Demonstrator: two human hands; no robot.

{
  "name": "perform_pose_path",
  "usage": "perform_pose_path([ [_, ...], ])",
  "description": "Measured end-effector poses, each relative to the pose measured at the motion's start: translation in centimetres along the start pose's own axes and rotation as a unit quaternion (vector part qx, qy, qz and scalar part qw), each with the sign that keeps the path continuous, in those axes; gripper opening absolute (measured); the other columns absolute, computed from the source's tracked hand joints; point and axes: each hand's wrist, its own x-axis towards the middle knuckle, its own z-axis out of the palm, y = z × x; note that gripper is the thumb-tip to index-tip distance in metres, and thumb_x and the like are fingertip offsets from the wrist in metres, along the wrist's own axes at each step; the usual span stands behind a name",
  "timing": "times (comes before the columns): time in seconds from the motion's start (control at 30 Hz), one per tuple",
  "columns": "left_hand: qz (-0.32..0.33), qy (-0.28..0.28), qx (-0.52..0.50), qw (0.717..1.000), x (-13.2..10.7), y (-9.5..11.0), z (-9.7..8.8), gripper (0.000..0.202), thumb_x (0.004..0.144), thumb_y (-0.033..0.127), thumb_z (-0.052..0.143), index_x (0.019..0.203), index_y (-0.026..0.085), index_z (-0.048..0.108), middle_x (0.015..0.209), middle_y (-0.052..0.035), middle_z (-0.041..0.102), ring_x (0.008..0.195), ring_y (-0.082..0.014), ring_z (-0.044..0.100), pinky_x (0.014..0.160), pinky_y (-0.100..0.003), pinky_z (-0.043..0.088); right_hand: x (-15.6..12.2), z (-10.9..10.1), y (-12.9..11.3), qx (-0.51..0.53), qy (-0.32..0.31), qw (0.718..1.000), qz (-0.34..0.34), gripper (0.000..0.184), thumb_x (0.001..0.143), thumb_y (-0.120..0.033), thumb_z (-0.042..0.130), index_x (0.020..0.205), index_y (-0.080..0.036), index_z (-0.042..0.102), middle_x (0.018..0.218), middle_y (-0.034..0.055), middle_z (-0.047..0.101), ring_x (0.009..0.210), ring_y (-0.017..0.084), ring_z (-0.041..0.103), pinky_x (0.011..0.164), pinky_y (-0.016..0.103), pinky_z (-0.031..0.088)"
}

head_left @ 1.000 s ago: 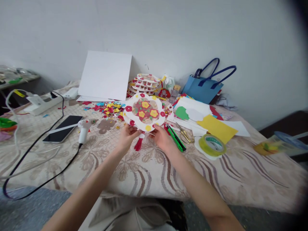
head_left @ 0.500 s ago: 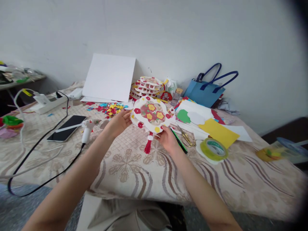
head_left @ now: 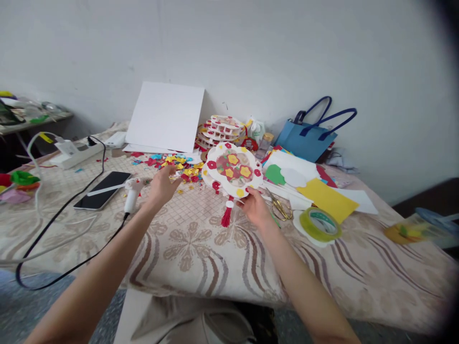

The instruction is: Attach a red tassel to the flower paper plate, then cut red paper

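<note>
My right hand (head_left: 254, 205) grips the lower right edge of a white flower-shaped paper lantern (head_left: 234, 191), its thumb on the front face. Red and yellow paper flowers decorate the lantern, and a red tassel (head_left: 225, 217) hangs below it. Apart from the lantern, my left hand (head_left: 165, 184) is held open in the air, fingers spread, near a pile of red, yellow and blue paper flowers (head_left: 193, 171). A white glue gun (head_left: 132, 197) stands left of that hand, beside a black phone (head_left: 103, 191).
Similar lanterns (head_left: 224, 126) are stacked at the back, beside a white board (head_left: 167, 117). On the right lie gold scissors (head_left: 281, 210), a roll of tape (head_left: 320, 224), yellow paper (head_left: 332, 198) and a plastic cup (head_left: 412, 229). A black cord (head_left: 71, 198) loops at the left; a blue bag (head_left: 303, 138) stands behind.
My left hand has let go of the lantern and moved left, toward the paper flowers. The lantern, in my right hand, has shifted slightly right.
</note>
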Motion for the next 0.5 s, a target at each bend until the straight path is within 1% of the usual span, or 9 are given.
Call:
perform_pose_path([
  [0.07,-0.013,-0.043,-0.001,0.999,-0.9,0.6,0.4,0.033,0.08,0.047,0.059,0.074,0.016,0.068,0.077,-0.0104,0.072,0.08,-0.0278,0.067,0.08,-0.038,0.048,0.0,0.0,-0.1,-0.002,-0.004,1.0,-0.001,0.019,0.061,-0.028,0.074,0.076,-0.024,0.062,0.073,-0.0051,0.073,0.065,0.014,0.064,0.055,0.024,0.049],
  [0.13,-0.054,-0.124,-0.084,0.987,-2.0,1.4,1.0,0.051,0.087,0.058,0.047,0.072,0.014,0.068,0.073,-0.0123,0.072,0.071,-0.0261,0.068,0.075,-0.038,0.05,-0.1,0.0,-0.1,-0.007,-0.01,1.0,0.0,0.019,0.061,-0.028,0.074,0.076,-0.024,0.063,0.074,-0.0054,0.073,0.066,0.014,0.064,0.055,0.024,0.05],
  [0.17,-0.09,-0.178,-0.157,0.967,-2.4,1.8,1.3,0.056,0.086,0.063,0.045,0.077,0.013,0.069,0.079,-0.0139,0.073,0.072,-0.0263,0.069,0.075,-0.037,0.051,-0.2,0.0,0.0,-0.01,-0.013,1.0,0.001,0.019,0.062,-0.029,0.074,0.077,-0.024,0.064,0.075,-0.0054,0.073,0.067,0.014,0.064,0.056,0.024,0.05],
  [0.2,-0.128,-0.244,-0.235,0.932,-2.7,2.3,1.6,0.059,0.086,0.066,0.044,0.086,0.013,0.07,0.089,-0.0152,0.074,0.078,-0.027,0.07,0.077,-0.037,0.051,-0.3,0.1,0.1,-0.014,-0.017,1.0,0.004,0.02,0.062,-0.029,0.074,0.078,-0.024,0.064,0.076,-0.0052,0.073,0.067,0.014,0.064,0.056,0.024,0.05],
  [0.27,-0.197,-0.334,-0.374,0.843,-2.8,3.2,2.1,0.064,0.089,0.069,0.036,0.096,0.014,0.07,0.101,-0.016,0.074,0.088,-0.0272,0.07,0.079,-0.038,0.053,-0.5,0.1,0.4,-0.024,-0.026,0.999,0.009,0.02,0.062,-0.029,0.075,0.079,-0.023,0.066,0.078,-0.0041,0.074,0.068,0.014,0.064,0.055,0.024,0.05],
  [0.33,-0.235,-0.341,-0.462,0.784,-2.2,3.9,2.2,0.067,0.094,0.065,0.025,0.097,0.014,0.069,0.099,-0.0153,0.074,0.087,-0.0254,0.07,0.078,-0.036,0.054,-0.8,0.0,0.7,-0.034,-0.034,0.999,0.014,0.021,0.061,-0.028,0.075,0.08,-0.022,0.067,0.081,-0.0025,0.075,0.07,0.015,0.065,0.054,0.024,0.05],
  [0.37,-0.242,-0.321,-0.488,0.775,-1.7,4.1,2.1,0.068,0.095,0.062,0.022,0.096,0.014,0.069,0.094,-0.0149,0.074,0.084,-0.0244,0.071,0.074,-0.034,0.054,-0.9,0.0,0.9,-0.038,-0.037,0.999,0.015,0.02,0.061,-0.027,0.075,0.079,-0.022,0.067,0.082,-0.0019,0.075,0.07,0.016,0.065,0.054,0.024,0.05],
  [0.43,-0.247,-0.278,-0.502,0.781,-0.5,4.4,1.9,0.066,0.098,0.056,0.02,0.091,0.013,0.069,0.085,-0.0142,0.074,0.074,-0.0221,0.07,0.065,-0.03,0.054,-1.0,-0.1,1.1,-0.043,-0.039,0.998,0.013,0.019,0.061,-0.027,0.075,0.077,-0.022,0.067,0.084,-0.0012,0.075,0.072,0.016,0.065,0.054,0.025,0.051],
  [0.5,-0.245,-0.248,-0.478,0.806,0.4,4.5,1.7,0.06,0.099,0.05,0.025,0.086,0.012,0.069,0.078,-0.0133,0.073,0.064,-0.0192,0.068,0.059,-0.027,0.052,-1.0,-0.2,1.1,-0.046,-0.038,0.998,0.009,0.017,0.061,-0.028,0.075,0.074,-0.022,0.066,0.087,-0.0011,0.076,0.075,0.017,0.065,0.056,0.025,0.052],
])
